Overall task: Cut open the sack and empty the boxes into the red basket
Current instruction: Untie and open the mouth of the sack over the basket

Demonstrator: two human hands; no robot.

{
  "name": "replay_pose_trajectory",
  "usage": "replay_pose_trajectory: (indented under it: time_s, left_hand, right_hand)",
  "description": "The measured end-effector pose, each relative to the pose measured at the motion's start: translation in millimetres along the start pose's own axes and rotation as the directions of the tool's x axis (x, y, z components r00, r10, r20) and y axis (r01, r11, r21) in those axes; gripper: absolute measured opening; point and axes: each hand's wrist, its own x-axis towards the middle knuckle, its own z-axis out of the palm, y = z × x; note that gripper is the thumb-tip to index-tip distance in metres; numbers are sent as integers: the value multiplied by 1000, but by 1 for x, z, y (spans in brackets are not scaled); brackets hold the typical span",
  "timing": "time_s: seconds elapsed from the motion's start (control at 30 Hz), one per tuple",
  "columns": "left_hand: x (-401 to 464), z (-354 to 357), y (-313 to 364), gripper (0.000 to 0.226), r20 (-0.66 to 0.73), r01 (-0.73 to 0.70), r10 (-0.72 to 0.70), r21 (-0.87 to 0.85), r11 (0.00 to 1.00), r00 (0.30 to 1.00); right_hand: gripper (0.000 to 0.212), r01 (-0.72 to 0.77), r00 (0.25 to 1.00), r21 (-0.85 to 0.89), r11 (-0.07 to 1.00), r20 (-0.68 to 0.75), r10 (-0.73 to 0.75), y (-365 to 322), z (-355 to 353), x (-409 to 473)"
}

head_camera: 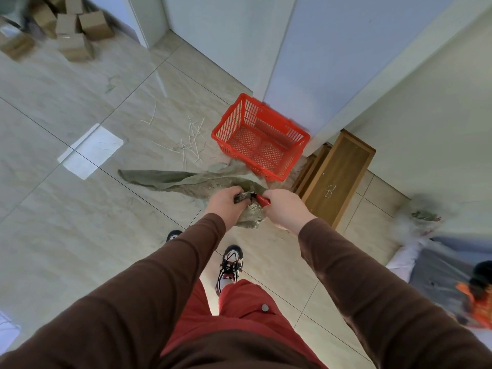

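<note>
**Sack under the blade, basket empty**

The tiled floor (pixel 80 209) carries everything here. At 12 o'clock from the hands stands the red basket (pixel 259 137), and its mesh bottom shows bare: no boxes are inside it. A heap of cardboard boxes (pixel 72 30) lies well apart at 10 o'clock, against the far wall. The woven sack (pixel 186 179) trails flat across the floor toward 9 o'clock, its gathered end raised between the hands, just in front of the basket. The left hand (pixel 226 206) has its grip curled round that bunched neck. The right hand (pixel 282 209) closes its grip on a red-handled cutter (pixel 262 200), its tip touching the neck. By my reading the cutting is under way; whether this sack holds boxes cannot be told, and filling the basket remains.
</note>
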Motion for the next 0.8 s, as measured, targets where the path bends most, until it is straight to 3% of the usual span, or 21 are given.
replay_pose_trajectory:
  time_s: [0.13,0.2,0.27,0.37,0.43,0.5,0.7,0.8]
  left_hand:
    - [0,-3,-3,31,-50,-31,26,-102,994,998]
    - [1,-7,-1,69,27,-63,67,-124,990,997]
    - [6,-9,4,88,135,-33,59,-186,982,989]
    - [16,-10,6,61,245,145,-58,-353,924,968]
    - [16,-9,5,41,351,325,-172,-440,837,920]
    - [13,-3,4,32,401,413,-224,-486,770,888]
    - [4,21,-4,21,188,339,-292,-312,887,938]
    - [1,19,-6,18,133,306,-277,-322,896,952]
  right_hand:
    - [16,30,999,156,987,-21,-27,8,6,-4]
    - [14,44,999,163,986,-30,-40,12,7,-6]
    - [13,53,998,180,982,-33,-48,16,7,-8]
    - [15,44,999,296,954,-24,-39,20,9,-12]
    - [18,23,1000,369,929,-4,-24,21,13,-15]
    - [19,-13,1000,414,910,-2,16,23,19,-16]
    - [19,-118,993,479,870,59,102,19,33,-14]
    - [19,-87,995,455,886,-3,99,16,35,-16]
